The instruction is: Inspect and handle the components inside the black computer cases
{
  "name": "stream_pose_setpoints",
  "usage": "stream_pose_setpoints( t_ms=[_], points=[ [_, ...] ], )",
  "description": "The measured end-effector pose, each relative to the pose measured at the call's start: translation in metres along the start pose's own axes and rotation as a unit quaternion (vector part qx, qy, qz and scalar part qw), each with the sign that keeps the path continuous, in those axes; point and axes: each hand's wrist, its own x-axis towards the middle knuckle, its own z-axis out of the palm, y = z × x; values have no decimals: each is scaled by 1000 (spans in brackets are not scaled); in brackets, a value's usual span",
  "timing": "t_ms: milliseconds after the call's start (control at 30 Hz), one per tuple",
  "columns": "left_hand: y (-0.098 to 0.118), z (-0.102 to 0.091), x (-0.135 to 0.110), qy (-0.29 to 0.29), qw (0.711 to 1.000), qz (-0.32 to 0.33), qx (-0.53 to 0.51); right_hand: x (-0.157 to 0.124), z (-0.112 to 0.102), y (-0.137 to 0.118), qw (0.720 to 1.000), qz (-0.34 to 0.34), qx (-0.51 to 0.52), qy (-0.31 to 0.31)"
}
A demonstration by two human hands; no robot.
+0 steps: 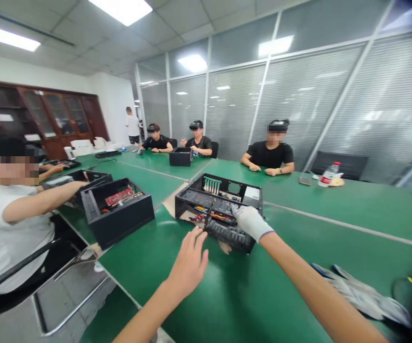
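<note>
Case (210,201) on its side, well in from the worktop's (291,252) left edge, its upper face uncovered and the insides on show! Ribbed panel (229,234) sits aslant along the near side, not flush, and whether anything fastens it, I can't tell. Red and yellow wires (223,216) run loose behind it. So the stage, as I judge it: cover off, interior exposed, and both panel and wiring unsettled.

Now the hands! Gloved right hand (251,222) reaches over the panel, fingers bent down at the crossbar; the grip is hidden, so no telling whether it pinches anything or merely presses. Bare left hand (190,263) is at the panel's left end, fingers loosely spread, nothing visible in them; contact with the panel is too close to call.

Room next! Rightward, a broad green stretch runs to the gloves (368,293) near the right side, the bottle (329,175) lying farther off by the far edge. Leftward it's tighter: another case (120,224) stands along the left edge, apart from this one, with a green gap between. Toward the near edge, both forearms fill the approach.
</note>
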Motion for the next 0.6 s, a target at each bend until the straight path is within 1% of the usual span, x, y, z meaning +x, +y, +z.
stream_pose_setpoints(
  t_ms=[67,100,133,200,267,300,333,400,433,467,533,600],
  points=[
    [-9,-20,27,14,999,39,28,-14,-2,11,1000,8,6,-9],
    [-16,-25,38,9,997,62,49,-22,-4,22,1000,13,8,-12],
    [-23,-28,46,2,994,81,72,-31,-6,37,1000,15,10,-12],
    [-30,-26,56,-2,987,112,112,-51,-10,72,1000,17,13,-5],
    [-23,-22,56,14,982,140,127,-79,-13,102,1000,10,17,7],
    [-15,-22,52,28,980,158,121,-95,-12,111,1000,0,20,12],
    [-5,-24,48,40,977,177,107,-113,-8,115,999,-13,24,17],
    [18,-33,39,45,975,208,69,-152,4,108,999,-35,25,26],
    [28,-39,35,27,974,217,53,-173,11,98,999,-39,23,26],
    [36,-46,34,-5,975,218,35,-193,18,87,999,-37,18,23],
    [45,-55,40,-92,976,198,-5,-230,25,68,1000,-22,7,11],
    [46,-54,56,-171,970,169,-29,-254,19,61,1000,-24,15,11]
  ],
)
